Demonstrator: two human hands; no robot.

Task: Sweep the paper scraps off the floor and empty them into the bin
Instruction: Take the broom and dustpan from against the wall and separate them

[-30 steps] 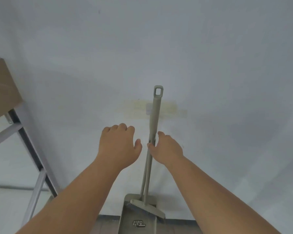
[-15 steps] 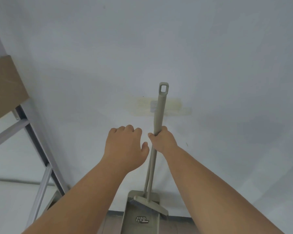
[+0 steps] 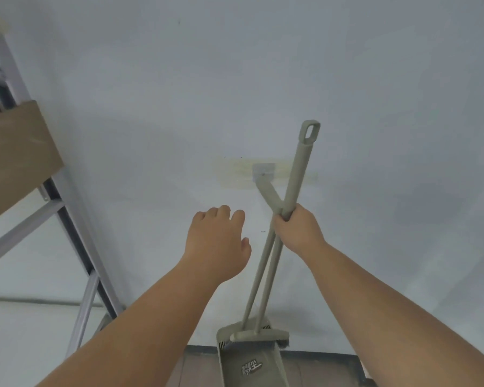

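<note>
With the right hand [image 3: 296, 233] gripping 2 crossed handles, broom [image 3: 302, 169] and dustpan [image 3: 249, 356], and the left hand [image 3: 218, 244] open and empty, the dustpan could swing loose and drop.

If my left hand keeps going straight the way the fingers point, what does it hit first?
Most likely the pale grey wall. The left hand points up and forward, empty, left of the two crossed olive-green plastic handles that the right hand grips. Nothing shows between its fingers and the wall, though depth is unclear.
</note>
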